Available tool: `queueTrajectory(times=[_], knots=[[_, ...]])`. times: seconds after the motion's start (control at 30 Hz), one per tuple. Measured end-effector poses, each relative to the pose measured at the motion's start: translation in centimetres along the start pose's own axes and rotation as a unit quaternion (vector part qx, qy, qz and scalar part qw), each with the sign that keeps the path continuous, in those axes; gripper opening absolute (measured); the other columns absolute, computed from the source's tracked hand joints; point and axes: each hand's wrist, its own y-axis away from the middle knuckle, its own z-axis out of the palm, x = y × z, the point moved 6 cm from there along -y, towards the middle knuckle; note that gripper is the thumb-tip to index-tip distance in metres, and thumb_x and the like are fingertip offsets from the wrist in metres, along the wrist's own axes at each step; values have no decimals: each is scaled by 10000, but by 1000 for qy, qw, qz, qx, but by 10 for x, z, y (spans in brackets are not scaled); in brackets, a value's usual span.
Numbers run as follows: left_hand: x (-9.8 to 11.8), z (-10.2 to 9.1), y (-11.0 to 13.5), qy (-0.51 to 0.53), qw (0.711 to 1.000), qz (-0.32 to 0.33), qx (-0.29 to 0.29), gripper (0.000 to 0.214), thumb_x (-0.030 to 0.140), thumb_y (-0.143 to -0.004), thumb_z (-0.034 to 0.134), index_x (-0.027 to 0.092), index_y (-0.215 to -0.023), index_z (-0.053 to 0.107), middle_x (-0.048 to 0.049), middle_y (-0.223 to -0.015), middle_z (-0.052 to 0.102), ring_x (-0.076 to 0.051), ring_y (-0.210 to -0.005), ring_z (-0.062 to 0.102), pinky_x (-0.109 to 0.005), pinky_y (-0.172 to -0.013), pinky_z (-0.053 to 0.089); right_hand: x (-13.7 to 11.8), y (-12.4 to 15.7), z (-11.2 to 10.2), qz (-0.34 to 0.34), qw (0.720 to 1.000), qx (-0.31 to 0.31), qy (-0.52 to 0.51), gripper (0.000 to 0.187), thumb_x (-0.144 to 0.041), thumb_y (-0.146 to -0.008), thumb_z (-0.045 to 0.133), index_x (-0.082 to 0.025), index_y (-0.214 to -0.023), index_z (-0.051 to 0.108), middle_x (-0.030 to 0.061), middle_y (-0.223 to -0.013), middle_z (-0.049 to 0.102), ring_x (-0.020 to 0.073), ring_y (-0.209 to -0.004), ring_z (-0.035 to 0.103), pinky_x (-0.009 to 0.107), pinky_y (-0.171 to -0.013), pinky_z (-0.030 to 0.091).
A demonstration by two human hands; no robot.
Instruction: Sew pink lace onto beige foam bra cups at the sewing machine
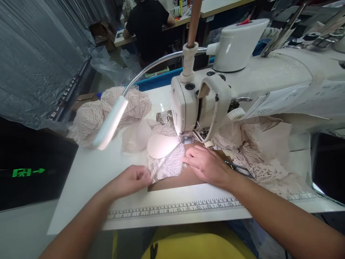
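A pale lace garment piece with a padded cup (163, 145) lies under the head of a white sewing machine (205, 97). My left hand (132, 180) pinches the near edge of the lace (168, 165). My right hand (207, 163) presses the lace flat just in front of the needle area, fingers curled on the fabric. Small metal snips (239, 168) lie by my right wrist.
A flexible lamp (110, 122) hangs over the white table (88, 172). Heaps of lace lie at the back left (91, 115) and at the right (258, 158). A printed ruler (175, 208) runs along the front edge. Another person in black (148, 25) sits at a far bench.
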Motion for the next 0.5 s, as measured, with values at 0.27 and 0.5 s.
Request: queueTrajectory(times=[0.27, 0.5], knots=[[82, 4, 19, -277, 937, 212, -6, 186, 312, -912, 499, 169, -890, 616, -40, -812, 615, -147, -748, 564, -240, -664, 453, 3, -1, 1, 23, 999, -5, 35, 315, -81, -846, 463, -187, -1074, 653, 40, -848, 572, 157, -769, 449, 271, -644, 300], [108, 27, -50, -443, 768, 452, 105, 262, 214, -950, 394, 141, -1137, 562, -125, -1094, 631, -207, -1006, 584, -345, -852, 498, 3, -5, -1, 32, 997, -9, 71, 256, -97, -861, 448, -163, -964, 673, 44, -802, 551, 157, -746, 444, 280, -637, 298]])
